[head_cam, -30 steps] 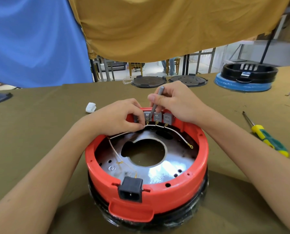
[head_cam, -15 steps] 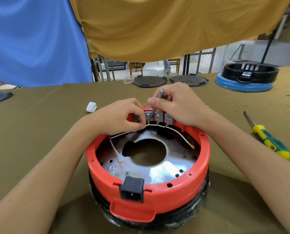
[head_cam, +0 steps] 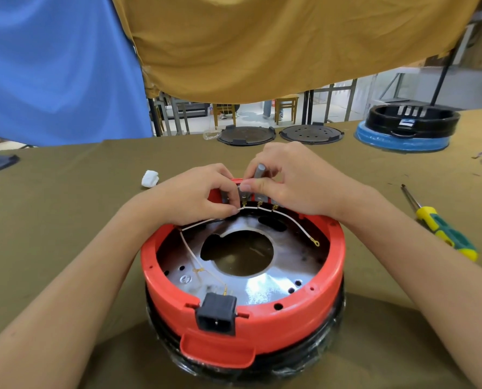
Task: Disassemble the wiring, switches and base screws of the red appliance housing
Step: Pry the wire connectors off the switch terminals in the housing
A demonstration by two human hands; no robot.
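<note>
Red housing [head_cam: 262,318] sits open side up at the near edge of the counter [head_cam: 65,220]. Left hand [head_cam: 194,195] keeps its grip pinched on the white wire [head_cam: 287,219] by the switches [head_cam: 259,199] at the far rim. Right hand [head_cam: 287,181] has tipped the grey tool [head_cam: 259,171] more upright, fingers curled round it. Yellow-green screwdriver [head_cam: 442,231] lies untouched on the right.
</note>
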